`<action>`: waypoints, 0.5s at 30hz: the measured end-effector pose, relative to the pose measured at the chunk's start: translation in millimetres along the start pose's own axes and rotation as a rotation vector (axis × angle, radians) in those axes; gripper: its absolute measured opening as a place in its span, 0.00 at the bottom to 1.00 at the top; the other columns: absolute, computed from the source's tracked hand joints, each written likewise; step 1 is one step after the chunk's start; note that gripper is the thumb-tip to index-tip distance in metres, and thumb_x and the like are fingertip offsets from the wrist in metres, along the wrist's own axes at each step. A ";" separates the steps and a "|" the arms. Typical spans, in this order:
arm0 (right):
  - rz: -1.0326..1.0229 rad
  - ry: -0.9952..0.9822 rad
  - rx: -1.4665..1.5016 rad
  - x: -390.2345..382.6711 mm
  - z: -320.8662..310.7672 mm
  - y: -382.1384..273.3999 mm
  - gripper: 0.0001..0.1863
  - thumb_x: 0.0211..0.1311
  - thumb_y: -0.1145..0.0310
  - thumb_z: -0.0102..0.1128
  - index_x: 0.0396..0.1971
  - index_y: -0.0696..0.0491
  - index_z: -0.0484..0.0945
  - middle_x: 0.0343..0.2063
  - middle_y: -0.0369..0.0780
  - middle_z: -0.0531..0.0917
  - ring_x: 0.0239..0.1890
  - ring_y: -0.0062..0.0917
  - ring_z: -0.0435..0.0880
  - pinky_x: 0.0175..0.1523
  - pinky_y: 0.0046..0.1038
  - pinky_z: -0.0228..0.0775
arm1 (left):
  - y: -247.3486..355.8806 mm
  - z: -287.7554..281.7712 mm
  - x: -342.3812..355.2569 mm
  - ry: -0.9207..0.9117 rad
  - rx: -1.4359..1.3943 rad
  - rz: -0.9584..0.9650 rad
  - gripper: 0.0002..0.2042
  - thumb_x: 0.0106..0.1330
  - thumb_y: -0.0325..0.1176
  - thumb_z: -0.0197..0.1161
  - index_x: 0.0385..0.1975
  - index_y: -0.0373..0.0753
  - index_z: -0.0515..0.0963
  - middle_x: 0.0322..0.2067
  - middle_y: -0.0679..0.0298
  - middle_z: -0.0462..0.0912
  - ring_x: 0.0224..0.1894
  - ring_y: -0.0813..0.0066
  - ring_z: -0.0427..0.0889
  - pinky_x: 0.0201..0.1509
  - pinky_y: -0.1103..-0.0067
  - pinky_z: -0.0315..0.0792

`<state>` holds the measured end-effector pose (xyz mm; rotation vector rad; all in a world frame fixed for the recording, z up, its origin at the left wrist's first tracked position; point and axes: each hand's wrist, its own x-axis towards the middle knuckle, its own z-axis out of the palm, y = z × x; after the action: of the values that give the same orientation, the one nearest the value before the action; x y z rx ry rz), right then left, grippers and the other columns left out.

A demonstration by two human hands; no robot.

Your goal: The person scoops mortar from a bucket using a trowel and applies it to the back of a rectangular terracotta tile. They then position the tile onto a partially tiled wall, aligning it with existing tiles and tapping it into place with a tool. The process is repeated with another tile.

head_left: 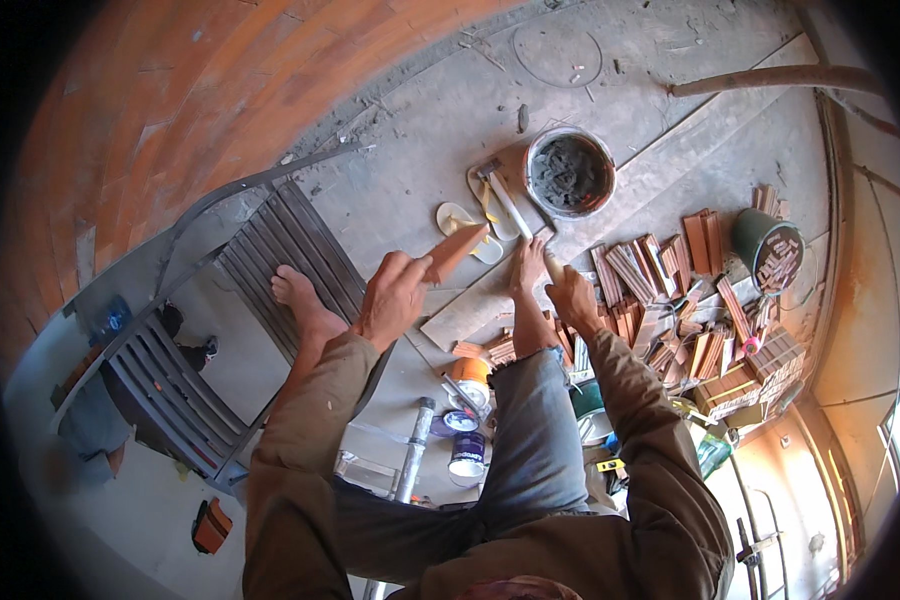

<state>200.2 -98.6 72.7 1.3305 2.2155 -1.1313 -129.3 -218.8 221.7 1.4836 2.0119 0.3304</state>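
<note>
My left hand (391,299) is closed around one end of a flat reddish-brown brick tile (457,251), held out over the pair of flip-flops (454,217) on the floor. My right hand (574,298) grips a tool by its pale handle (553,266), just right of my bare foot (527,266). The working end of that tool cannot be made out. A hammer (511,207) with a light handle lies across one flip-flop, its head pointing away from me. Beyond my right hand stands a bucket (571,172) of wet grey mortar.
Stacks of cut brick tiles (638,270) spread to the right, near a dark green bucket (767,251). A slatted metal bench (288,258) stands left, my other foot on it. Paint cans (467,454) sit below. A brick-faced wall (160,120) rises at upper left.
</note>
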 end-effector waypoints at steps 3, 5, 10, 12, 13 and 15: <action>0.037 -0.019 0.086 -27.1 0.3 -27.9 0.25 0.60 0.50 0.60 0.43 0.57 0.72 0.30 0.56 0.81 0.32 0.54 0.81 0.35 0.51 0.71 | -23.8 34.5 -11.0 0.106 -0.589 -0.685 0.14 0.61 0.30 0.65 0.45 0.33 0.77 0.35 0.55 0.80 0.29 0.62 0.81 0.35 0.75 0.77; 0.077 -0.038 0.076 -46.4 -18.3 -56.7 0.29 0.63 0.45 0.59 0.47 0.56 0.70 0.28 0.56 0.82 0.30 0.55 0.81 0.34 0.50 0.71 | -15.7 49.8 -11.0 0.222 -1.061 -1.020 0.12 0.62 0.31 0.64 0.45 0.37 0.78 0.37 0.58 0.81 0.30 0.65 0.81 0.32 0.76 0.77; -0.266 0.148 0.313 -93.4 7.4 -73.0 0.23 0.60 0.55 0.65 0.47 0.55 0.71 0.35 0.54 0.83 0.32 0.52 0.83 0.34 0.47 0.73 | 1.3 89.0 -27.5 0.266 -1.769 -1.327 0.08 0.67 0.35 0.59 0.40 0.40 0.76 0.29 0.65 0.78 0.27 0.75 0.77 0.24 0.80 0.69; -0.194 0.092 0.260 -115.4 24.5 -76.8 0.23 0.57 0.58 0.69 0.44 0.56 0.71 0.28 0.47 0.82 0.29 0.43 0.84 0.32 0.39 0.75 | 18.4 94.6 -25.7 0.268 -1.943 -1.381 0.08 0.68 0.37 0.57 0.36 0.41 0.76 0.26 0.66 0.76 0.24 0.76 0.74 0.22 0.81 0.65; -0.197 0.091 0.286 -118.5 28.7 -84.5 0.23 0.57 0.58 0.69 0.43 0.55 0.71 0.28 0.47 0.82 0.29 0.43 0.84 0.32 0.40 0.75 | 26.7 94.7 -25.8 0.274 -2.029 -1.409 0.08 0.69 0.38 0.56 0.35 0.41 0.76 0.24 0.67 0.75 0.22 0.76 0.73 0.21 0.82 0.63; -0.189 0.104 0.309 -117.9 34.8 -90.5 0.22 0.57 0.58 0.68 0.43 0.55 0.71 0.28 0.47 0.82 0.30 0.44 0.84 0.32 0.41 0.75 | 42.3 93.1 -25.1 0.330 -2.152 -1.426 0.10 0.70 0.40 0.55 0.33 0.40 0.76 0.23 0.67 0.75 0.21 0.76 0.73 0.21 0.82 0.63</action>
<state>180.0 -218.2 165.3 1.3428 2.3532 -1.5595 -35.7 -241.9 179.5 -1.2345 1.0538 1.3206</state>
